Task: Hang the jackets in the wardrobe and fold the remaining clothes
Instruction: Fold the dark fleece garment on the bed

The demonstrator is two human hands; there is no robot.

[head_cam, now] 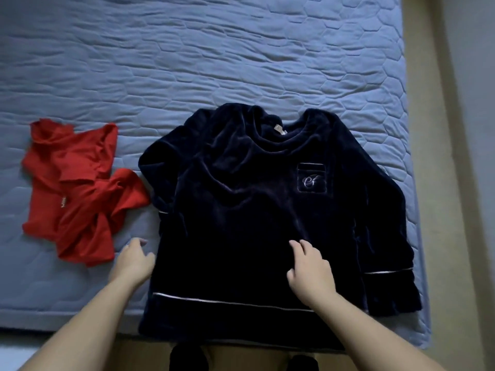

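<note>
The dark blue sweater (241, 210) lies flat, front up, on the blue mattress (214, 49). Its long axis runs from the collar at 12 o'clock to the hem at 6 o'clock, and the hem hangs just over the near edge of the mattress. The right hand (310, 271) rests on the lower front of the sweater, a little to the 3 o'clock side of its middle line, with the fingers loosely bent on the cloth and pinching nothing that I can see. The left hand (132, 261) is just off the sweater's side edge at 9 o'clock, over the mattress, with the fingers relaxed and lightly curled and nothing in them. Each hand is nearer its own side of the sweater. The right sleeve (388, 236) runs straight down the 3 o'clock edge, and the left sleeve (160, 170) is bunched against the body at 9 o'clock. A lengthwise fold would probably start by bringing a side and its sleeve in toward the middle line. A crumpled red top (77, 191) lies further out at 9 o'clock, close to the sweater but not touching it.
</note>
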